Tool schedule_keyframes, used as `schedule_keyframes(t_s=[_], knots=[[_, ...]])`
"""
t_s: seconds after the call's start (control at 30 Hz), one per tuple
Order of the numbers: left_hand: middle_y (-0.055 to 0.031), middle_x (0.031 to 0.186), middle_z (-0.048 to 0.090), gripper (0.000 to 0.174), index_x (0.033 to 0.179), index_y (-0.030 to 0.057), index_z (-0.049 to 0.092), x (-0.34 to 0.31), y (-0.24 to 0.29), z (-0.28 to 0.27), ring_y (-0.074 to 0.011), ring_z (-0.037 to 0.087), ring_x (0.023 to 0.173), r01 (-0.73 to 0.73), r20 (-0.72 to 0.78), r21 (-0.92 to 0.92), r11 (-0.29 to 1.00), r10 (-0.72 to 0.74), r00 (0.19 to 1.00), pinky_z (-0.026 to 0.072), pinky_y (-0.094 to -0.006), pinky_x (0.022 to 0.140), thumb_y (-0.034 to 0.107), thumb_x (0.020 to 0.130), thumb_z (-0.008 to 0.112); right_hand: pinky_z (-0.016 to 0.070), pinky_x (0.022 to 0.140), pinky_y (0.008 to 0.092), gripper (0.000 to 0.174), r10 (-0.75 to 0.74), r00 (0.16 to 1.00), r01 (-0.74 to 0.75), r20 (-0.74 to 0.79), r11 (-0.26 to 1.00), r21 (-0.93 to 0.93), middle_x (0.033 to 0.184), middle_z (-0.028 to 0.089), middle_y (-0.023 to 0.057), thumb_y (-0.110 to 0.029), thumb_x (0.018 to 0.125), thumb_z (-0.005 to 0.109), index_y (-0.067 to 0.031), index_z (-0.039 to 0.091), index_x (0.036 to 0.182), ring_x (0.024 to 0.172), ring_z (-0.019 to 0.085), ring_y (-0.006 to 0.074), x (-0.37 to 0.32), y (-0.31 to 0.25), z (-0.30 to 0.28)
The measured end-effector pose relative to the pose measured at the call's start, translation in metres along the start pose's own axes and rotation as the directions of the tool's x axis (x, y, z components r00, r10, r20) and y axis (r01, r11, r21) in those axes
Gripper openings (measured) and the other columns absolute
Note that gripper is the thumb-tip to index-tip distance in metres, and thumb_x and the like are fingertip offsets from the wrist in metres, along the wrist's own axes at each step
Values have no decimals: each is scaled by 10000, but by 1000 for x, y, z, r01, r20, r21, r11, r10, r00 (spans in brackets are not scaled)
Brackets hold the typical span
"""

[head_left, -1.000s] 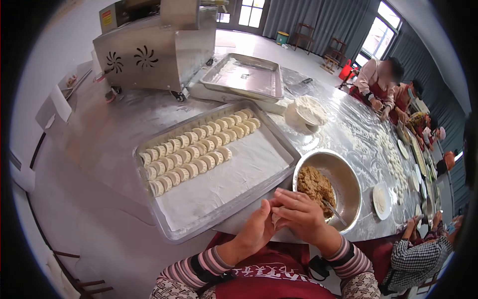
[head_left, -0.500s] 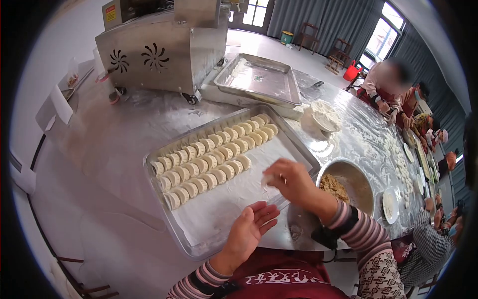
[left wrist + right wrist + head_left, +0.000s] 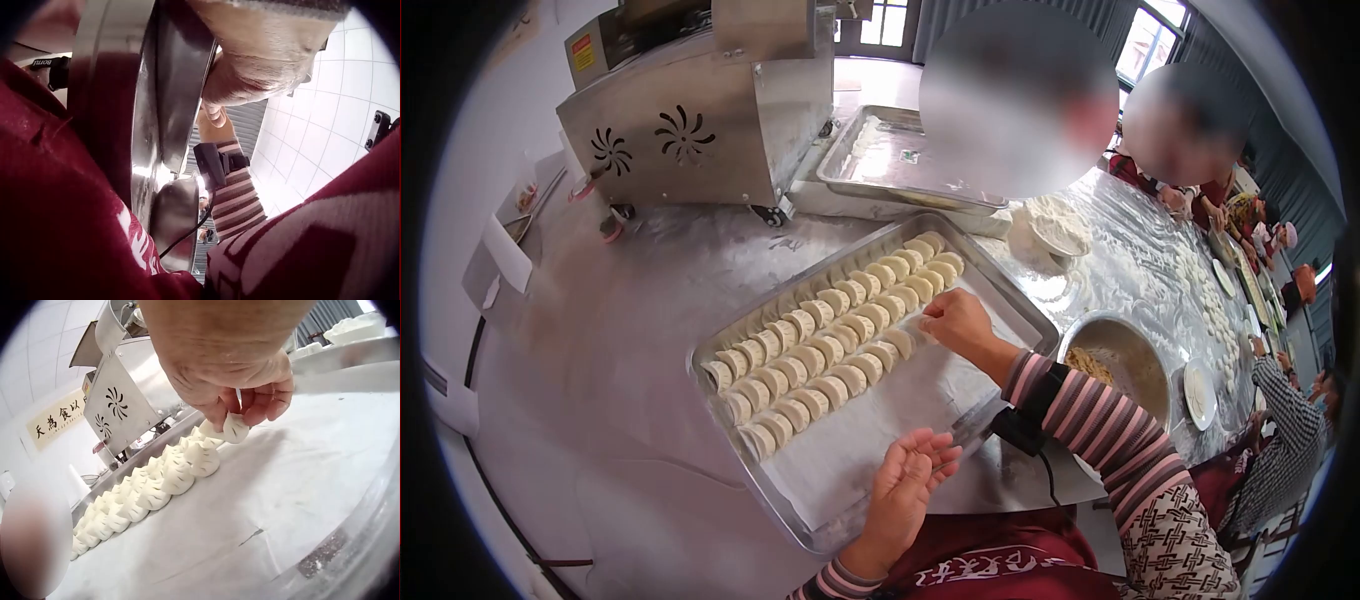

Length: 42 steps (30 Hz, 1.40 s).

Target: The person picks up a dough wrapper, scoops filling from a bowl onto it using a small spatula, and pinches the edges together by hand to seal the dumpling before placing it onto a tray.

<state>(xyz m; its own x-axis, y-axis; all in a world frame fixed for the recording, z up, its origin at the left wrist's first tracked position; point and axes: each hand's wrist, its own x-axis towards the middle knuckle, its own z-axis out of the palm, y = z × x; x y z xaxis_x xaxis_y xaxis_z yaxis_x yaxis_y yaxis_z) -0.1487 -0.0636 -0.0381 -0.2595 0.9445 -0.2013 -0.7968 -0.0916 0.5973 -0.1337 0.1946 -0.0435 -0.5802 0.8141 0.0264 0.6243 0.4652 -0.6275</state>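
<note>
My right hand (image 3: 962,325) pinches a pleated dumpling (image 3: 235,429) between thumb and fingertips at the end of the front row, low over the paper (image 3: 870,430). In the right wrist view it sits close to the last dumpling of that row. Three rows of crescent dumplings (image 3: 810,357) line the far side of the metal tray (image 3: 740,465). By the tray's near edge, my left hand (image 3: 908,485) is held with its palm turned up and fingers loosely bent, nothing in it. In the left wrist view, this hand (image 3: 259,62) appears beside the tray's side wall.
Right of the tray stands a steel bowl (image 3: 1150,375) of filling (image 3: 1090,365), partly behind my right sleeve. Beyond are a bowl of flour (image 3: 1060,228), a second tray (image 3: 870,185) and a steel machine (image 3: 680,130). A white plate (image 3: 1200,393) lies farther right. Several people line the table.
My hands were together at the tray's near edge, then parted. The right hand carried the dumpling forward to the front row's end; the left stayed near the edge, palm up.
</note>
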Motion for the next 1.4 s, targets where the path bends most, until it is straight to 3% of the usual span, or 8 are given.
schedule_keyframes(t_s=[0.63,0.67,0.8,0.9,0.97,1.1,1.23,1.4], knots=[[-165,1247,523,345,1286,38,412,2,-11,-16,-282,567,1097,-90,28,-106,990,93,995,457,-421,966,159,976,503,487,763,476,199,-176,983,161,-55,965,-209,878,644,201,-213,754,671,-19,660,796,856,620,388,-23,-21,-7],[-166,1240,530,354,1279,37,419,2,-12,-16,-281,575,1084,-103,-13,-69,992,102,995,467,-418,959,169,967,523,492,800,432,293,-215,976,203,-29,954,-222,991,647,154,-220,767,724,-43,676,996,919,618,366,-38,-24,-20],[-164,1230,543,353,1265,11,435,1,-7,-9,-267,564,1095,-85,-57,69,994,89,994,463,-399,968,200,977,512,505,678,419,247,-279,957,290,79,907,-304,951,612,97,-213,786,696,-61,631,970,838,629,312,-125,-60,-107],[-164,1235,541,336,1282,4,421,4,-10,-8,-264,542,1114,-72,3,53,996,72,997,446,-393,978,157,988,476,505,627,413,178,-421,883,352,-207,887,-300,846,597,103,-195,787,684,-48,599,840,765,632,317,-186,-34,-155],[-180,1234,538,336,1283,0,412,6,-13,-10,-272,547,1101,-89,43,7,996,88,995,449,-399,977,116,977,486,505,601,388,153,-417,833,318,-363,899,-302,823,598,98,-175,792,680,-55,604,848,745,631,297,-218,-3,-183],[-183,1224,545,324,1270,-7,423,5,-13,-11,-270,562,1069,-112,26,68,991,110,994,452,-410,983,95,969,487,511,597,354,74,-150,677,-49,-720,968,-248,786,652,121,-109,784,679,-50,670,828,693,637,306,-270,79,-217],[-182,1189,559,305,1250,-24,437,4,-12,-4,-271,562,1062,-147,-33,169,974,155,987,462,-414,971,88,969,484,514,625,370,73,23,604,-317,-797,924,-214,766,663,127,-115,771,687,-45,695,791,712,645,316,-316,193,-224],[-171,1127,566,290,1221,-24,451,6,-18,17,-260,575,1009,-149,-152,347,926,213,965,490,-389,927,56,947,501,491,601,418,61,-1,623,-516,-783,752,-411,778,590,122,-121,748,665,-70,632,750,665,612,319,-334,288,-236]])
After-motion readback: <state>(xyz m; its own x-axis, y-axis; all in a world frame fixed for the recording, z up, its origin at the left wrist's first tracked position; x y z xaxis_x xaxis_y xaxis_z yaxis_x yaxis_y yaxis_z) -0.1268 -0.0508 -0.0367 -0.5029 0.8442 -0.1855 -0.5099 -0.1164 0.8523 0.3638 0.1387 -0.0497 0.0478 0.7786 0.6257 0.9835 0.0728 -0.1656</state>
